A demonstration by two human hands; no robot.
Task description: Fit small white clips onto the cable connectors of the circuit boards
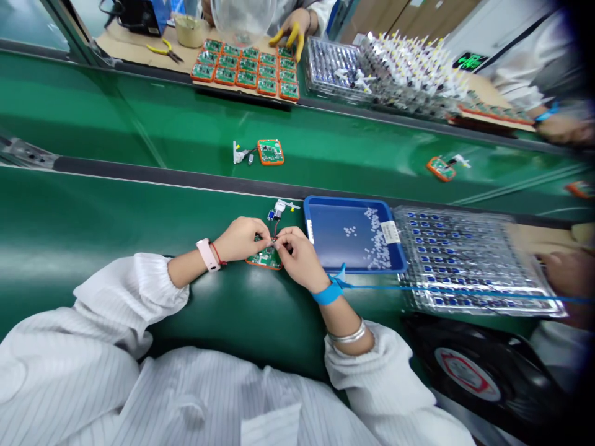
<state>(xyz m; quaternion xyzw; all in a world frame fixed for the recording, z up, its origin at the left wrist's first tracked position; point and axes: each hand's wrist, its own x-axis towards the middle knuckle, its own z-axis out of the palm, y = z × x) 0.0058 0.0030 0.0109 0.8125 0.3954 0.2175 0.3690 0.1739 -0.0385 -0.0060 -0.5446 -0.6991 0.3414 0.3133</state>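
Note:
A green circuit board [266, 259] with an orange rim lies on the green work surface in front of me. My left hand [242, 239] is pinched over its upper edge, thumb and forefinger together. From the other side my right hand [299, 256] pinches at the same spot, and the fingertips of both hands nearly meet. What lies between the fingertips is too small to make out. Thin red and dark wires run from there up to a small white part [279, 207] with a yellow tip, which lies just beyond the board beside a small blue piece [271, 215].
Right of my hands sits a blue tray [325, 214] with small white pieces. Beyond it are stacked clear plastic trays [465, 260] and a black fan-like object [483, 371]. Wired boards lie on the green strip ahead. Across it, a co-worker's yellow-tipped hand [294, 34] is near rows of boards [246, 67].

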